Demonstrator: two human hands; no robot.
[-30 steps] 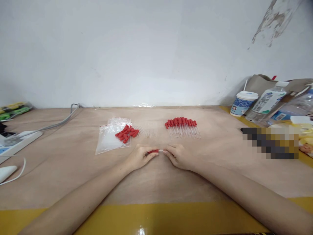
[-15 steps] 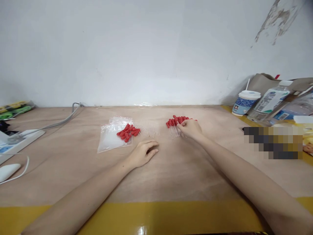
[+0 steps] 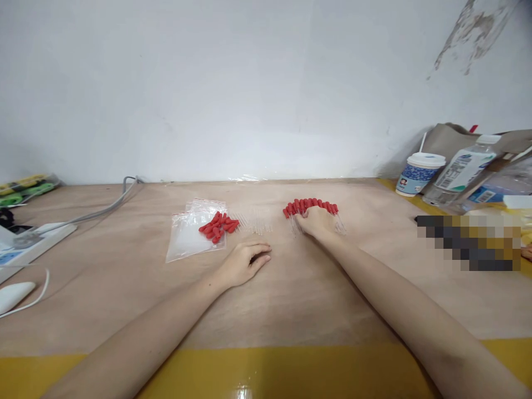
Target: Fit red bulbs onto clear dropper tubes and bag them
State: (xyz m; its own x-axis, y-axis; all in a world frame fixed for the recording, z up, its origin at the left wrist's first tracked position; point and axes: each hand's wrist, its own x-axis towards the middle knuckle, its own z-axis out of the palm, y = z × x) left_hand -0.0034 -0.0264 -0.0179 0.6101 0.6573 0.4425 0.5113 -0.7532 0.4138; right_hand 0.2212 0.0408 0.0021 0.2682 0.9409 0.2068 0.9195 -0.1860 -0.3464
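Observation:
My left hand (image 3: 245, 261) rests on the table with its thumb and fingers apart, holding nothing. Just beyond it lie thin clear glass tubes (image 3: 258, 221), side by side. To their left, a pile of loose red rubber bulbs (image 3: 216, 226) partly covers clear zip bags (image 3: 182, 239). On the right, several droppers (image 3: 332, 208), glass tubes capped with red bulbs, form a slightly curved row. My right hand (image 3: 318, 221) is over the row's middle, its thumb and forefinger pinched at one dropper's tube just below the bulb. The hand hides part of the neighbouring tubes.
At the right stand a paper cup (image 3: 419, 173) with a straw and a clear bottle (image 3: 461, 172), with bags behind them. A power strip (image 3: 41, 241), its grey cable (image 3: 103, 210) and a white mouse (image 3: 15, 295) lie at the left. A wall (image 3: 266, 94) borders the table's back.
My right hand has moved slightly left and toward me along the dropper row, uncovering droppers at the row's right end. My left hand has hardly moved.

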